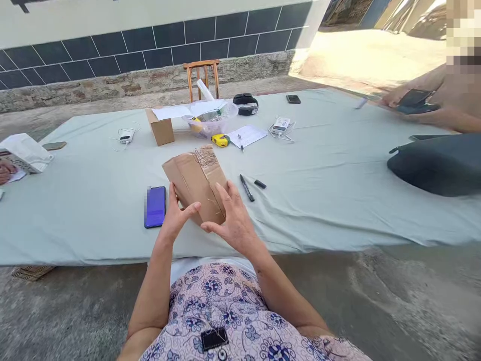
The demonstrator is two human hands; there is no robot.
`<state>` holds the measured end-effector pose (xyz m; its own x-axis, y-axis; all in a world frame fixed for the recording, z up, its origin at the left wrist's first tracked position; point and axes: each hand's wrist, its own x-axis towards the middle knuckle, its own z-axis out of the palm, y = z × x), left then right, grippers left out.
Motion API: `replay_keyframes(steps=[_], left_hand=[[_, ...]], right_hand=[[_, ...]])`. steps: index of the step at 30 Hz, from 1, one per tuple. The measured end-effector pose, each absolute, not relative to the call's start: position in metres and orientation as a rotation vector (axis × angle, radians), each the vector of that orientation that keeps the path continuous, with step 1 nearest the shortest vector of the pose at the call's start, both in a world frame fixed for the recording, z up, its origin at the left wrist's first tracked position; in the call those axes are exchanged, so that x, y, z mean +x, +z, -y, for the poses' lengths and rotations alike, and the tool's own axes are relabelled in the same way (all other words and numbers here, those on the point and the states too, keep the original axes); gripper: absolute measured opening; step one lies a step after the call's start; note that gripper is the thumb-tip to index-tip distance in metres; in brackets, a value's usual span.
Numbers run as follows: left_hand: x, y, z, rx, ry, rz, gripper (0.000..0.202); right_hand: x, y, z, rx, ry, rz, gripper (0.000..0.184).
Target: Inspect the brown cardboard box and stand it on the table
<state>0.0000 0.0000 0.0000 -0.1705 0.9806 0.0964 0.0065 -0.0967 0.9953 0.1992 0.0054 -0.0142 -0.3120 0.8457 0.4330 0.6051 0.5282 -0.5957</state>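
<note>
A brown cardboard box (195, 183), with dark scribbled lines on its far end, is tilted at the near side of the table. My left hand (177, 215) grips its left side, thumb lying over the near part. Against the right side rests my right hand (236, 218), its fingers and thumb bent over the top face; the box is held between both hands. To the right lie a black marker (247, 188) without its cap and the black cap (260, 184). A phone (155, 207) with a lit blue screen lies left of my left hand.
Beyond the box are a small carton (162, 131), a plastic basket (212, 118) of items, a yellow tape measure (220, 140), a paper sheet (248, 136) with a pen, and a white cabled device (281, 126). A dark bag (439, 163) lies right, near another person (432, 98).
</note>
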Motion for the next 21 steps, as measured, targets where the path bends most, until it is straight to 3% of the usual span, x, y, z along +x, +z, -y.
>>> replay_keyframes(steps=[9, 21], left_hand=[[-0.009, 0.001, -0.003, 1.228, 1.387, -1.159, 0.119], [-0.026, -0.006, -0.001, 1.426, 1.248, -1.017, 0.119]], right_hand=[[0.207, -0.006, -0.003, -1.009, 0.414, 1.922, 0.079], [0.213, -0.004, -0.007, -0.969, 0.496, 1.640, 0.057]])
